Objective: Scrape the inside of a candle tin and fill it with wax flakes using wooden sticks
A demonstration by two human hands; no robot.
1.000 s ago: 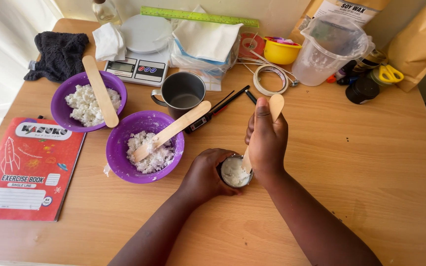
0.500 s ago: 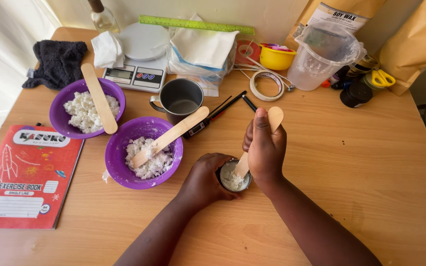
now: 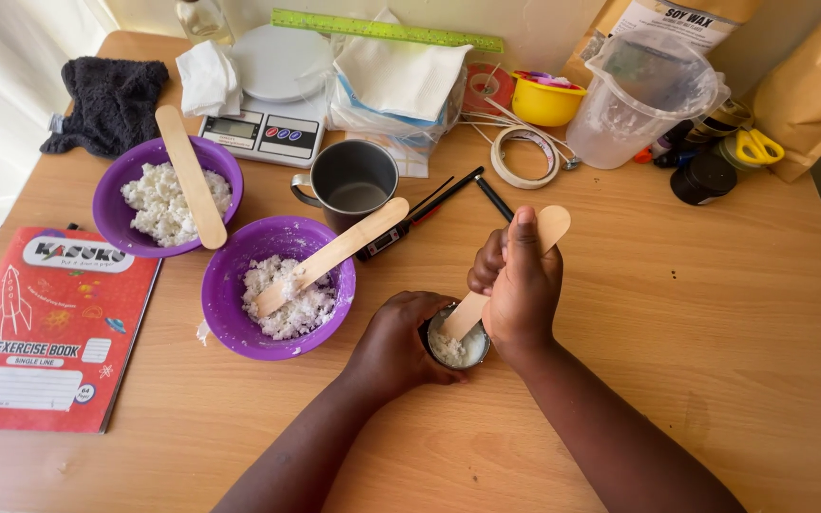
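My left hand [image 3: 393, 344] wraps around a small round tin [image 3: 456, 349] that holds white crumbly wax. It stands on the wooden table [image 3: 696, 313]. My right hand [image 3: 519, 283] grips a flat wooden stick [image 3: 553, 226], whose lower end is pushed into the wax in the tin. The stick leans up and to the right. Just left of the tin sits a purple bowl [image 3: 230, 285] of white wax flakes with another wooden stick [image 3: 334, 252] resting in it.
A second purple bowl [image 3: 111, 204] with flakes and a stick, a metal mug [image 3: 351, 180], a thermometer probe [image 3: 420, 214], a kitchen scale [image 3: 268, 128], a plastic jug [image 3: 643, 95], tape roll [image 3: 525, 157], red exercise book [image 3: 45, 328] and dark cloth [image 3: 111, 100] surround the hands.
My right hand has tilted the stick's top farther right while its lower end stays in the tin. My left hand keeps its hold on the tin.
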